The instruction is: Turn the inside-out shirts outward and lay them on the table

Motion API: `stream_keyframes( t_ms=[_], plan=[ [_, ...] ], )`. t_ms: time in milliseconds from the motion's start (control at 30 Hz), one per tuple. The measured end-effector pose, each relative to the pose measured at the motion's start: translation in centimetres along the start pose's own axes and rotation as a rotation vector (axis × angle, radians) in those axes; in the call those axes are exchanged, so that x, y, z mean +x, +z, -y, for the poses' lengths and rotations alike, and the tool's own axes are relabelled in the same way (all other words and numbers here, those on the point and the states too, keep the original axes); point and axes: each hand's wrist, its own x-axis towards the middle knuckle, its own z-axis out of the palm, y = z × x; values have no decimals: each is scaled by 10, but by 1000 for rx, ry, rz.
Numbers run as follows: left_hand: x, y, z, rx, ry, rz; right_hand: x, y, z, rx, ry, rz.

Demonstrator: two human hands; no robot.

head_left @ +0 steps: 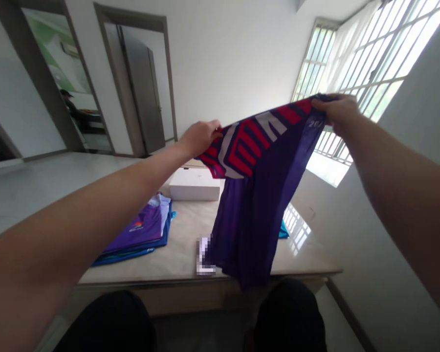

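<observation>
A dark purple shirt [256,215] with a red and white pattern along its top edge hangs in the air in front of me. My left hand [201,137] pinches it at the upper left. Higher up, at the other end of that stretched edge, my right hand [337,112] grips the cloth near some pale printed digits. The lower part of the shirt drapes down past the table's front edge and partly covers a small blurred, pale item [205,270]. A stack of purple and blue shirts [143,227] lies to the left, beneath my left forearm.
On the pale table [185,230] a white box [194,188] stands at the back. A bit of turquoise cloth [283,230] shows right of the hanging shirt. My knees are below the front edge. A person [73,107] is visible through the far-left doorway. Barred windows are at right.
</observation>
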Motion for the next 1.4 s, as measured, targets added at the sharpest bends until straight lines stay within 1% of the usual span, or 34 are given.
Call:
stream_keyframes(
  t_ms=[33, 67, 100, 133, 200, 267, 333, 367, 400, 467, 533, 600, 667, 700, 733, 767, 800, 833, 867, 900, 967, 1000, 1033, 1100, 1167, 1200, 1233, 1267, 1333, 1400],
  plan=[
    [19, -13, -3, -6, -1, -64, 23, -6, 18, 10, 3, -49],
    [33, -25, -6, -16, 6, -118, 42, -13, 35, 28, 15, -92],
    [42, -35, -10, -29, 7, -165, 56, -20, 51, 54, 15, -127],
    [48, -44, -14, -44, 4, -202, 65, -27, 65, 84, -16, -153],
    [49, -51, -21, -77, -16, -232, 69, -40, 81, 141, -92, -156],
    [38, -45, -24, -105, -49, -231, 54, -50, 80, 158, -167, -103],
    [16, -26, -25, -138, -52, -182, 20, -59, 62, 115, -214, -31],
    [0, -13, -26, -169, -47, -135, -5, -64, 48, 82, -215, -4],
    [-19, 3, -28, -206, -41, -74, -34, -70, 31, 36, -181, 28],
    [-66, 38, -35, -311, -29, 75, -104, -83, -8, -40, -20, 64],
    [-121, 76, -48, -366, -12, 201, -179, -99, -47, -135, 172, 233],
    [-179, 109, -68, -408, 5, 308, -250, -116, -82, -177, 300, 378],
    [-233, 133, -90, -448, 17, 407, -307, -135, -105, -188, 420, 519],
    [-256, 140, -101, -470, 20, 450, -328, -144, -111, -191, 476, 588],
    [-276, 142, -111, -500, 19, 495, -343, -153, -115, -186, 528, 647],
    [-292, 140, -118, -543, 15, 545, -351, -159, -115, -178, 573, 691],
    [-304, 136, -123, -600, 10, 599, -354, -163, -115, -170, 606, 722],
    [-311, 129, -126, -670, 4, 656, -351, -163, -114, -162, 624, 746],
    [-313, 122, -125, -747, -10, 713, -342, -159, -114, -156, 626, 771],
    [-310, 117, -121, -823, -31, 762, -330, -150, -115, -160, 604, 795],
    [-291, 113, -107, -905, -71, 807, -296, -118, -125, -221, 507, 830],
    [-277, 116, -97, -887, -93, 794, -277, -96, -133, -284, 438, 827],
    [-260, 122, -87, -839, -113, 762, -259, -71, -142, -389, 382, 781],
    [-226, 139, -69, -677, -147, 659, -230, -21, -162, -476, 341, 674],
    [-201, 158, -58, -555, -176, 579, -218, 24, -180, -530, 323, 558],
    [-195, 166, -58, -512, -181, 554, -221, 41, -186, -541, 319, 514],
    [-194, 172, -61, -469, -176, 537, -231, 54, -192, -544, 317, 487],
    [-199, 178, -68, -432, -160, 531, -246, 63, -196, -538, 318, 484],
    [-221, 189, -91, -385, -97, 553, -290, 67, -202, -510, 327, 546],
    [-254, 201, -121, -376, -10, 608, -344, 56, -205, -484, 349, 675]
  ],
)
